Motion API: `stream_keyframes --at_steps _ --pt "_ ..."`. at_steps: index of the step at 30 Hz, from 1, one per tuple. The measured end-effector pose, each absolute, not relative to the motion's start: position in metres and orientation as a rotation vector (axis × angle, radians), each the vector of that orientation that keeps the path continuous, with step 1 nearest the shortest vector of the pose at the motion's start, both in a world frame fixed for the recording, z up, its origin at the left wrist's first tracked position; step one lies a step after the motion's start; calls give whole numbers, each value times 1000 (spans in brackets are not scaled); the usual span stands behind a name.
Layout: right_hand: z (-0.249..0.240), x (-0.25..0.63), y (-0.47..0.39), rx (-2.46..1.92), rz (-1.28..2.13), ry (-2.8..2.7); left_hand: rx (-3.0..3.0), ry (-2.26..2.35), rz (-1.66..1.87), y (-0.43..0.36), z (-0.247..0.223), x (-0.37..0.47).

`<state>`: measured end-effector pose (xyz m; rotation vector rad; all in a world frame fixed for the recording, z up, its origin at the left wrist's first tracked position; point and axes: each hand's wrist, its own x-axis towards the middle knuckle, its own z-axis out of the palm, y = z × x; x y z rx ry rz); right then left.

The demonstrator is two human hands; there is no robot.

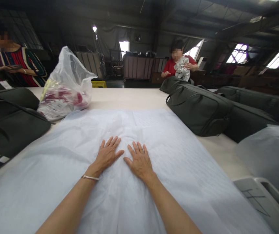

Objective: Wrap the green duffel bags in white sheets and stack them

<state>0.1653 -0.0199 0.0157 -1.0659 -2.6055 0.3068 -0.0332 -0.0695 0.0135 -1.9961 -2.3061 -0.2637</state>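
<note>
- Both forearms (69, 201) are lying nearest the camera, left from seven o'clock, right from five, above a white sheet (51, 172) that is covering much of the worktop (119, 97).
- Taking the gap between the hands as the dial's centre, the left hand (108, 154) is resting at nine, fingers pointing toward one; the right hand (140, 162) is resting at three, fingers pointing toward eleven.
- Each grip is lying wide, palm down, fingers spread, holding nothing.
- Neither hand is lying nearer: the sheet is passing directly beneath both, touching them, its creases near the arms running roughly from six to twelve. Its near end is running out of view, so I cannot tell its long axis.
- From the grip, its far edge is lying at twelve, with a clear plastic bag (66, 94) standing toward eleven and a dark green bag (190, 107) toward two.
</note>
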Motion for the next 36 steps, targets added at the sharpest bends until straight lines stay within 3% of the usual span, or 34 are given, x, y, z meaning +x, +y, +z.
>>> stream_keyframes --at_steps 11,21,36 --pt "18 165 -21 -1084 352 -2611 -2105 -2243 -258 -142 9 -44" --pt "17 165 -20 -1077 323 -2616 -2334 -2201 -263 -133 22 -30" --pt "13 165 -20 -1079 345 -2617 -2201 -2065 -342 -119 1 -7"
